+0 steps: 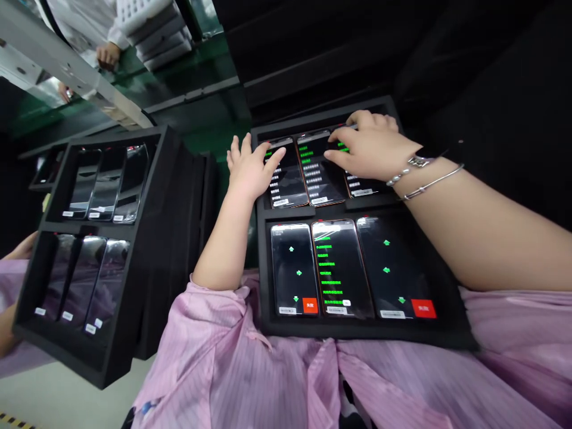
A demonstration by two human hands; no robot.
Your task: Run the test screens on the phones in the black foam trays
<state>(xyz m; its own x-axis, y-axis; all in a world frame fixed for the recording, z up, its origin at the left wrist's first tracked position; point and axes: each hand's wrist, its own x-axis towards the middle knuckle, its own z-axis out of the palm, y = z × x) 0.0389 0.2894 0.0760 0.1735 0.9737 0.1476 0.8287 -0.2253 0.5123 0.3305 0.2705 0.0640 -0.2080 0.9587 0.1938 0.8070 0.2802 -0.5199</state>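
Observation:
A black foam tray (286, 329) lies before me with two rows of lit smartphones. My left hand (251, 170) is at the tray's far left edge, fingers spread, beside the far-left phone (288, 179). My right hand (369, 145) reaches over the far-right phone (364, 183), fingers apart and partly covering its screen; whether they touch the glass I cannot tell. Between the hands is the far-middle phone (318, 173), showing a list. In the near row, the left phone (290, 268) and right phone (393, 268) show green arrows and a red box; the middle phone (342, 268) shows green lines.
At left, another black tray (114, 357) holds several dark phones, tilted, above stacked trays. A co-worker's arm (18, 250) shows at the left edge. Beyond a metal beam (84, 71), another person's hand (108, 55) rests near stacked white trays (154, 30) on a green surface.

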